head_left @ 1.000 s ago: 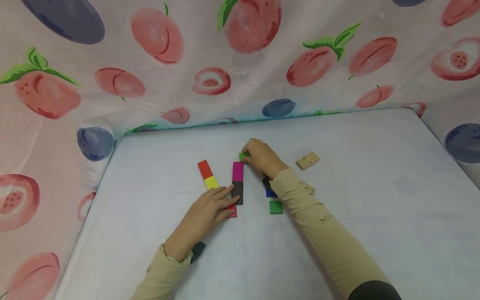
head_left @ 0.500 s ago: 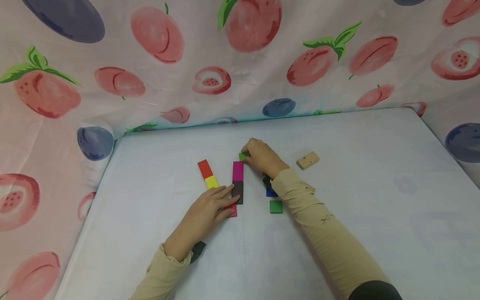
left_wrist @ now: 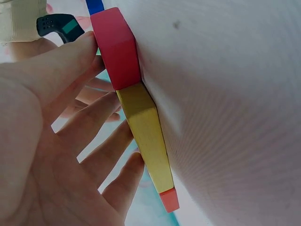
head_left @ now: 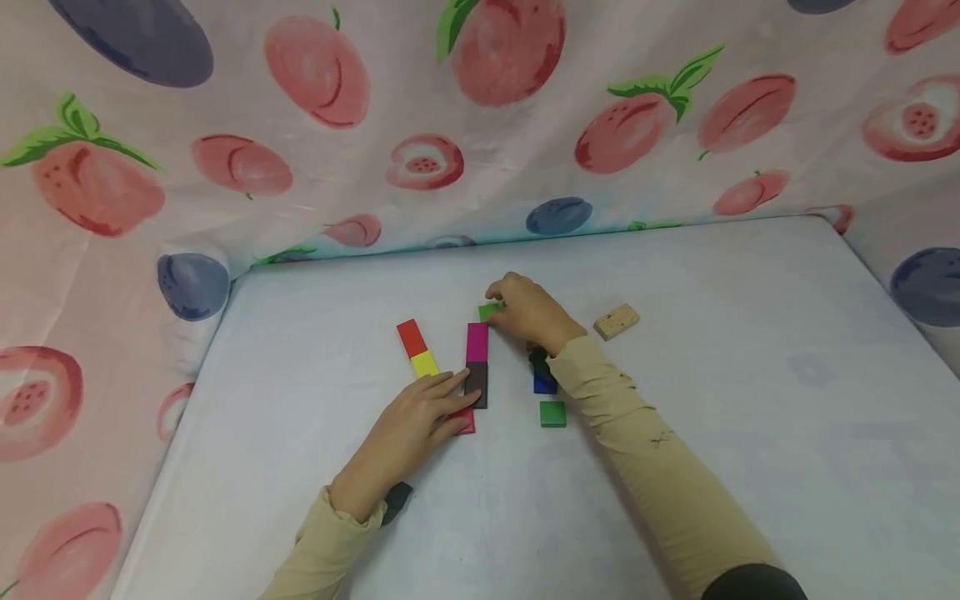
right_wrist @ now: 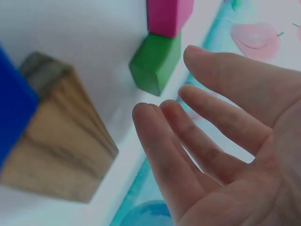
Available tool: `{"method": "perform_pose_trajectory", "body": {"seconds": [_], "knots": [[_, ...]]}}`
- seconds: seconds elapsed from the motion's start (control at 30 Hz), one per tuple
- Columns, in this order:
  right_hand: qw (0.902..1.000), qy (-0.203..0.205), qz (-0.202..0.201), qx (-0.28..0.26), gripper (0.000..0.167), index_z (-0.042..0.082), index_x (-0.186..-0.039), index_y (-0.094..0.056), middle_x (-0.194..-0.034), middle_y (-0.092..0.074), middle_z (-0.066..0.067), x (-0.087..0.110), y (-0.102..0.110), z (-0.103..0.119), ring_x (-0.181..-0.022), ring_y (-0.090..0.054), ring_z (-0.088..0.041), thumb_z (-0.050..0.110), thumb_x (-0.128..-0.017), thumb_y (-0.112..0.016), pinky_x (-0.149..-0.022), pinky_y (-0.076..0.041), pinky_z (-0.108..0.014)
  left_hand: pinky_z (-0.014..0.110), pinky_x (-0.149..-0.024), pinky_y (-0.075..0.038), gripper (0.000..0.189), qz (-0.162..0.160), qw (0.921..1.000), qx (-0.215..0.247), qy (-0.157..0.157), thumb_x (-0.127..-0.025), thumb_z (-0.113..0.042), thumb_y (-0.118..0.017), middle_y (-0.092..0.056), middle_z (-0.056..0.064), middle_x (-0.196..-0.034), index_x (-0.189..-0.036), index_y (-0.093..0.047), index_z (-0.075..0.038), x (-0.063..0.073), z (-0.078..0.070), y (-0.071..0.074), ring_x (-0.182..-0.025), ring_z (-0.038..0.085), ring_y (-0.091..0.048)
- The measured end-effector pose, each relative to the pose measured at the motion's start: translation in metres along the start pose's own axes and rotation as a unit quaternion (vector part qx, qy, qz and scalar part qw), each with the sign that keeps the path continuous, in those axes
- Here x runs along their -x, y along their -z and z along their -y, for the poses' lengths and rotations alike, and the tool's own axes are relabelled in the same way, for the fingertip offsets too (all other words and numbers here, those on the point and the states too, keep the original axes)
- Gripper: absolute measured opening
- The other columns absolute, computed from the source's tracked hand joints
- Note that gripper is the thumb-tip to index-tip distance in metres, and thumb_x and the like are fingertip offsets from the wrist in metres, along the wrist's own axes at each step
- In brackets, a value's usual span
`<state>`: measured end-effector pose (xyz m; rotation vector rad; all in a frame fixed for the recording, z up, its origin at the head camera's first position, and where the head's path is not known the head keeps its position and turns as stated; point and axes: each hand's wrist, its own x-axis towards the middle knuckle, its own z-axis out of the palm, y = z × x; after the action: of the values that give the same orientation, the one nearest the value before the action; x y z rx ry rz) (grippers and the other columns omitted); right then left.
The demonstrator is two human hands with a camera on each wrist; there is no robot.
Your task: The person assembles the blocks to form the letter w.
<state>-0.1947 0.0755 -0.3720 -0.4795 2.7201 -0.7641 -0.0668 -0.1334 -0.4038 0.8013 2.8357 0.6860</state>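
My left hand (head_left: 408, 429) lies with extended fingers over the lower end of a block arrangement, touching the dark brown block (head_left: 477, 398) and the crimson block (head_left: 468, 423). In the left wrist view its fingertips rest along a row of crimson, yellow (left_wrist: 146, 134) and orange-red (left_wrist: 170, 200) blocks. Beyond the brown block stands a magenta block (head_left: 477, 342), with a light green block (head_left: 487, 312) at its far end. My right hand (head_left: 531, 312) hovers beside that green block, fingers spread and loosely bent; the right wrist view shows a gap between them and the block.
Right of the arrangement lie a blue block (head_left: 545, 384) and a green block (head_left: 553, 414); a wood-grained block (right_wrist: 66, 141) sits beside the blue one. A pale wooden block (head_left: 617, 322) lies farther right. Fruit-printed cloth (head_left: 510, 158) hangs behind the white table (head_left: 712, 333).
The right hand's fingers have opened off the light green block, and the hand has lifted slightly up and right. The left hand and the blocks stay put.
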Motion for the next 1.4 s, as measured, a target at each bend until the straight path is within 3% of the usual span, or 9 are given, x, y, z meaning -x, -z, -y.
{"method": "perform_pose_trajectory", "body": {"seconds": [0.27,0.53,0.77,0.93,1.4], "knots": [[1.0,0.005,0.004,-0.004,0.037,-0.001,-0.131,-0.062,-0.128,-0.058,-0.018,0.005,0.008,0.0,-0.121,-0.057,-0.031,0.014,-0.096,-0.065,-0.103,-0.048,-0.043,0.045,-0.113,-0.04,0.043,0.004,1.0,-0.005,0.0,-0.09,-0.024,-0.074,-0.05,0.001,-0.15,-0.132,-0.066,-0.023,-0.001,0.001,-0.001,-0.139,0.026,-0.046],[0.9991,0.021,-0.012,0.035,0.036,-0.001,-0.126,-0.065,-0.124,-0.061,-0.018,0.013,0.009,-0.003,-0.12,-0.057,-0.032,0.015,-0.094,-0.068,-0.104,-0.048,-0.042,0.045,-0.114,-0.04,0.043,0.003,1.0,-0.002,0.002,-0.09,-0.024,-0.075,-0.051,0.001,-0.149,-0.131,-0.066,-0.023,-0.001,-0.001,0.0,-0.139,0.026,-0.046],[0.9995,0.007,-0.012,0.03,0.036,-0.001,-0.127,-0.065,-0.125,-0.061,-0.019,0.019,0.01,-0.008,-0.121,-0.056,-0.032,0.015,-0.094,-0.068,-0.106,-0.047,-0.044,0.045,-0.113,-0.041,0.043,0.004,1.0,-0.001,0.005,-0.09,-0.024,-0.075,-0.051,0.001,-0.149,-0.131,-0.066,-0.023,-0.002,-0.002,0.001,-0.138,0.026,-0.046],[0.9996,0.003,-0.012,0.026,0.037,-0.001,-0.127,-0.065,-0.125,-0.061,-0.018,0.023,0.009,-0.013,-0.115,-0.056,-0.031,0.014,-0.093,-0.069,-0.1,-0.05,-0.043,0.045,-0.113,-0.04,0.042,0.005,1.0,0.001,0.006,-0.09,-0.024,-0.075,-0.051,0.001,-0.149,-0.13,-0.067,-0.022,-0.001,-0.003,0.001,-0.138,0.026,-0.046],[0.9992,-0.005,-0.019,0.035,0.04,-0.001,-0.125,-0.066,-0.106,-0.062,-0.014,0.031,0.006,-0.022,-0.106,-0.051,-0.029,0.015,-0.089,-0.075,-0.096,-0.05,-0.042,0.045,-0.112,-0.041,0.043,-0.003,1.0,-0.004,0.005,-0.089,-0.023,-0.076,-0.052,0.001,-0.149,-0.131,-0.067,-0.023,-0.001,-0.001,-0.001,-0.138,0.026,-0.046]]}}
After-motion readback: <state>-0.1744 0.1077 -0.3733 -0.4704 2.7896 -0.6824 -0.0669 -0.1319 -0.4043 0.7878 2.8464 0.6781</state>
